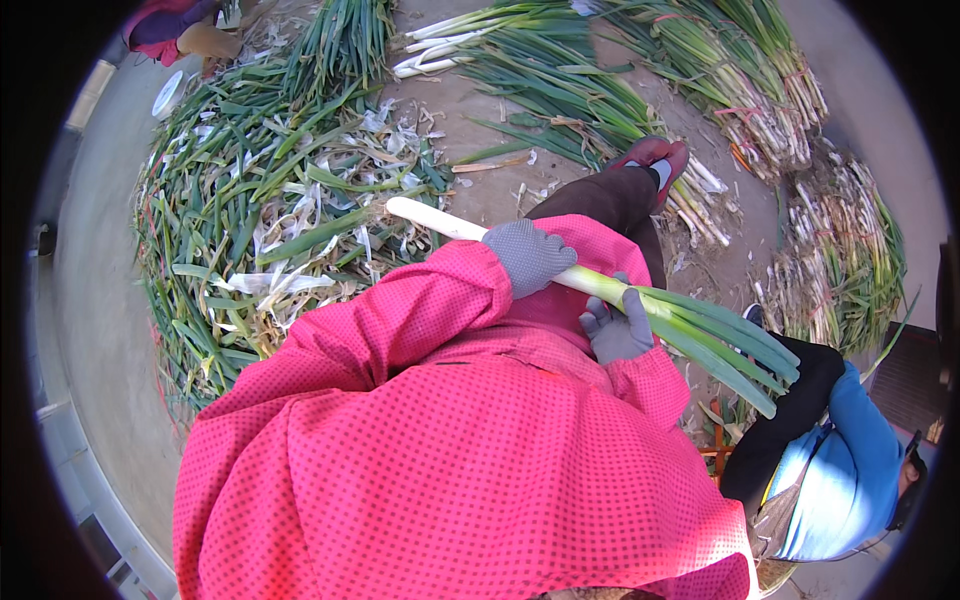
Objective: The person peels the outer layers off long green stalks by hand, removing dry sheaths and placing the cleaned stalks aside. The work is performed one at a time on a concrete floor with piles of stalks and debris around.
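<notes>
A peeled long green onion [442, 219] lies slantwise across my lap. Its white end points up and left, its green leaves down and right. My left hand [529, 255], in a grey textured work glove, is wrapped around the white shaft. Farther along, where the leaves begin to fan out, my right hand [621, 324] in the same kind of glove holds the onion from below. One fingertip shows past the stalk; the other fingers are loosely curled. The root end looks smooth and trimmed.
A large heap of stripped leaves and skins [262, 210] rises at left. Untied green onions [555, 82] lie ahead, by my red shoes [660, 165]. Tied bundles [750, 105] lie at right. A co-worker in blue [847, 465] sits close at right; another person [172, 30] is at far left.
</notes>
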The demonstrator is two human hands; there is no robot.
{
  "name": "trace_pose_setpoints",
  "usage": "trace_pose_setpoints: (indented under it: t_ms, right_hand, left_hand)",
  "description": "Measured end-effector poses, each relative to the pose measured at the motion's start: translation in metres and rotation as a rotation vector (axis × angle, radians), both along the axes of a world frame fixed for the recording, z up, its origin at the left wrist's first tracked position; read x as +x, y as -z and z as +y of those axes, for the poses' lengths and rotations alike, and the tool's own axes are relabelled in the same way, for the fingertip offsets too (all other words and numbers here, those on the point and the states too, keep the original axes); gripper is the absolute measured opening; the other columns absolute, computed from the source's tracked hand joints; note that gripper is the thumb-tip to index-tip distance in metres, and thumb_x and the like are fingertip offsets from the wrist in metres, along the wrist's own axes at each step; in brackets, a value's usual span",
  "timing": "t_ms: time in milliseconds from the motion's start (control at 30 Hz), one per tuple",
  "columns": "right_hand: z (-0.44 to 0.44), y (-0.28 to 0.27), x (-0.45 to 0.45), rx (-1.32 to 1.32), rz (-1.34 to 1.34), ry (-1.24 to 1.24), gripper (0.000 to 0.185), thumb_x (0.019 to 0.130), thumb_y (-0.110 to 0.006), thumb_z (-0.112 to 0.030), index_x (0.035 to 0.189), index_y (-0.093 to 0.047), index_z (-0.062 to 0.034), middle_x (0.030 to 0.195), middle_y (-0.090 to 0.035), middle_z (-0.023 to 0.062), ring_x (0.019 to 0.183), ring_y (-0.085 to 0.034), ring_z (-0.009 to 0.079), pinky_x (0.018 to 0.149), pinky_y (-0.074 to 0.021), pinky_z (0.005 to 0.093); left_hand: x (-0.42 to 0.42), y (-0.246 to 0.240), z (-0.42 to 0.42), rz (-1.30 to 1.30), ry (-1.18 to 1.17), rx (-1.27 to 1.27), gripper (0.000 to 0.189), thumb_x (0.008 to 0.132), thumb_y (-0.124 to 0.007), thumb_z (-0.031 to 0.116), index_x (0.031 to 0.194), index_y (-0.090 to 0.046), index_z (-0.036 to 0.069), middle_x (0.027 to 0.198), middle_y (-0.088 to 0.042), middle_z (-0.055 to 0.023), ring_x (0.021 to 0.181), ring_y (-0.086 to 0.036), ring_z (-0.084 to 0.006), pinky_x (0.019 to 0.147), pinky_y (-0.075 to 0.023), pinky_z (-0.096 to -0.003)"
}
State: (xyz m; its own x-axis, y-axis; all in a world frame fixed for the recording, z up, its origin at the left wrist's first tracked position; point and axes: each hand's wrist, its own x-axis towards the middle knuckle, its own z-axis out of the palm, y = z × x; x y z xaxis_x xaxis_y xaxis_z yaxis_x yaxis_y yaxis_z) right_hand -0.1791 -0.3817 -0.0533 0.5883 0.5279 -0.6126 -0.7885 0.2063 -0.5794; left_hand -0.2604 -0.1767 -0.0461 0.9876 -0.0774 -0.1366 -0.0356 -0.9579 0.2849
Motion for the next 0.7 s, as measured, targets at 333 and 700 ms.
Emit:
trace_pose_setpoints:
  t_ms: [333, 700]
  right_hand:
    - [-0.001, 0.012, 0.004, -0.123, 0.051, 0.163, 0.035, 0.082, -0.066, -0.028, 0.111, -0.059, -0.009, 0.094, -0.062, 0.0066, 0.075, -0.061, 0.0185, 0.068, -0.054, 0.0358]
    - [-0.002, 0.011, 0.005, -0.037, 0.04, 0.076, 0.034, 0.083, -0.067, -0.026, 0.112, -0.058, -0.0116, 0.094, -0.065, 0.0067, 0.075, -0.064, 0.0201, 0.071, -0.0556, 0.0378]
  left_hand:
    - [-0.091, 0.004, 0.106, -0.283, -0.493, -0.043, 0.044, 0.074, -0.073, 0.033, 0.112, -0.062, 0.013, 0.101, -0.065, -0.0096, 0.097, -0.061, -0.0297, 0.089, -0.0444, -0.041]
    - [-0.093, 0.009, 0.056, 0.202, -1.204, -1.372, 0.052, 0.094, -0.041, 0.049, 0.082, -0.065, 0.005, 0.056, -0.057, -0.0012, 0.041, -0.045, -0.0102, 0.038, -0.0339, -0.0245]
